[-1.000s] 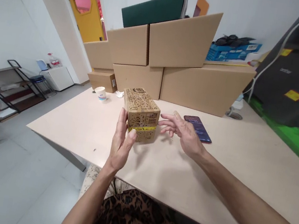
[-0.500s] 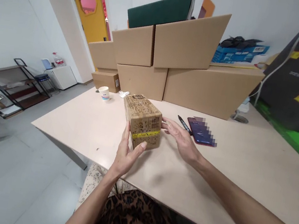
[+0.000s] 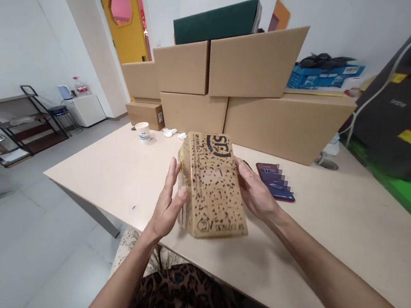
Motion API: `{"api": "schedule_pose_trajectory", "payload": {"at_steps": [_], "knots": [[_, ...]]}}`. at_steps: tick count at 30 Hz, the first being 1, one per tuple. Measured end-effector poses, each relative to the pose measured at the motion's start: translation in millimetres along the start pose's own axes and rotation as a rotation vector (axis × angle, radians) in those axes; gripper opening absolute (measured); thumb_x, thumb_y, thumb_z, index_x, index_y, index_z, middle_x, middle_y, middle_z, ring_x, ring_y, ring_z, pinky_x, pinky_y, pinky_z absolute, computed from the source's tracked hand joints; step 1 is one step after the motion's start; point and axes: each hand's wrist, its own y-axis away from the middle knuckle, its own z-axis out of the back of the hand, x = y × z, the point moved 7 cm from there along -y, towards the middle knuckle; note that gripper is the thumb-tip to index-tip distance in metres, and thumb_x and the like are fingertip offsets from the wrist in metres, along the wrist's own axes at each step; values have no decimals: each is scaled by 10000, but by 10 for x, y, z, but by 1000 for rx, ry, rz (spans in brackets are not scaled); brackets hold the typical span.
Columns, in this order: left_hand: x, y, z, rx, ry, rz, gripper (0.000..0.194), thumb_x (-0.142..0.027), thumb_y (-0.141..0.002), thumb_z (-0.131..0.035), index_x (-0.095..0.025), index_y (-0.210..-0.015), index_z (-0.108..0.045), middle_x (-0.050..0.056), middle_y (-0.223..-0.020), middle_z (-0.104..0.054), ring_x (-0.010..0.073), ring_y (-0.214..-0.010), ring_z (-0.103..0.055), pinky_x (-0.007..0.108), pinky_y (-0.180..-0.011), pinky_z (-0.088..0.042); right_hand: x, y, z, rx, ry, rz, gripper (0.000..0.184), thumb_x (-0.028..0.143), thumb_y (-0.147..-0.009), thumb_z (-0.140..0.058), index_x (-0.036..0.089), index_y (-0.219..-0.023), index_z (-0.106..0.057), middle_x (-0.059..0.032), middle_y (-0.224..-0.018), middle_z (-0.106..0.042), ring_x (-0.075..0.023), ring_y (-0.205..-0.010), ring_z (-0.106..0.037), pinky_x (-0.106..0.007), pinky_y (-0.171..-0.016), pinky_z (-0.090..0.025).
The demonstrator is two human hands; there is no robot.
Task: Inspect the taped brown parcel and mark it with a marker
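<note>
A small cardboard parcel box (image 3: 219, 187) with dark speckles and black print is held tilted over the table, its broad printed face toward me. A strip of yellow tape (image 3: 181, 163) shows on its left side. My right hand (image 3: 258, 191) grips the box's right side, fingers partly hidden behind it. At the left side is my left hand (image 3: 169, 205), fingers stretched out and thumb by the box's left face; whether it presses on the box I cannot tell. A phone (image 3: 273, 180) with a lit screen lies just beyond my right hand.
On the pale table (image 3: 109, 170) stand a paper cup (image 3: 142, 131) and crumpled white tissue (image 3: 169, 132). Stacked cardboard boxes (image 3: 268, 127) line the back, topped by a dark green box file (image 3: 216, 20). A black covered object (image 3: 405, 97) stands at right.
The box has been turned: its taped end now faces left and its broad printed face shows. Its near end sits closer to me. The marker is now mostly hidden behind my right hand.
</note>
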Motion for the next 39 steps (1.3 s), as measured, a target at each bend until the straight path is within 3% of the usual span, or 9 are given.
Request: {"api": "schedule_pose_trajectory", "payload": {"at_steps": [5, 10, 17, 22, 24, 27, 29, 33, 39], "knots": [[254, 40, 7, 4, -57, 73, 846, -724, -959, -558, -260, -1647, -396, 111, -1766, -295, 320, -1658, -226, 521, -1366, -154, -289, -16, 56, 4, -25, -141, 445, 617, -915, -677, 336, -1251, -752, -19, -1410, -732, -280, -1345, -642, -444, -1108, -514], [327, 104, -42, 37, -44, 128, 863, -741, -961, -531, -253, -1655, -380, 115, -1766, -295, 337, -1647, -261, 540, -1359, -184, -387, 30, 90, -39, -30, -236, 421, 614, -952, -623, 320, -1215, -768, -34, -1349, -764, -289, -1243, -696, -436, -1001, -574], [-241, 178, -85, 43, -207, -133, 800, -675, -934, -638, -346, -1630, -422, 60, -1772, -299, 376, -1666, -165, 603, -1361, -29, -340, 91, -69, -22, -245, -332, 404, 569, -1000, -547, 302, -1231, -743, -45, -1298, -792, -287, -1244, -707, -469, -1000, -584], [-482, 239, -426, 298, -165, -199, 751, -590, -955, -660, -361, -1630, -423, 58, -1749, -349, 387, -1645, -240, 605, -1364, -101, -543, -23, 215, -224, -166, -400, 379, 553, -989, -580, 238, -1090, -763, -80, -1116, -838, -291, -1159, -753, -438, -1008, -588], [-400, 213, -418, 223, -205, -207, 677, -544, -1009, -594, -358, -1633, -410, 55, -1763, -321, 347, -1655, -228, 588, -1362, -134, -626, -54, 408, -367, -141, -420, 297, 493, -972, -627, 239, -1051, -759, -73, -1057, -846, -279, -1122, -764, -414, -992, -597], [-89, 110, -119, -133, -284, -116, 694, -570, -1029, -542, -297, -1646, -378, 87, -1780, -275, 303, -1679, -144, 558, -1367, -86, -719, -86, 560, -448, -194, -439, 216, 416, -956, -665, 251, -1061, -754, -52, -994, -851, -257, -1074, -774, -384, -953, -615], [212, 26, 76, -267, -260, 41, 821, -644, -982, -585, -250, -1659, -340, 120, -1794, -219, 303, -1680, -137, 519, -1369, -99, -763, -98, 603, -465, -221, -440, 205, 418, -936, -697, 263, -1057, -754, -39, -949, -848, -254, -1038, -780, -379, -928, -626], [691, -176, 221, -298, -17, 293, 954, -705, -890, -676, -251, -1654, -327, 112, -1800, -201, 306, -1676, -162, 454, -1364, -155, -792, -105, 670, -536, -187, -369, 214, 475, -895, -731, 262, -908, -753, -52, -920, -837, -271, -1025, -776, -390, -939, -628], [936, -437, 161, -248, 289, 366, 820, -624, -847, -765, -291, -1541, -482, 74, -1714, -418, 292, -1632, -305, 430, -1333, -253, -772, -68, 683, -625, -175, -245, 423, 680, -819, -719, 259, -842, -747, -72, -1012, -830, -305, -1096, -748, -444, -1008, -601]]}}
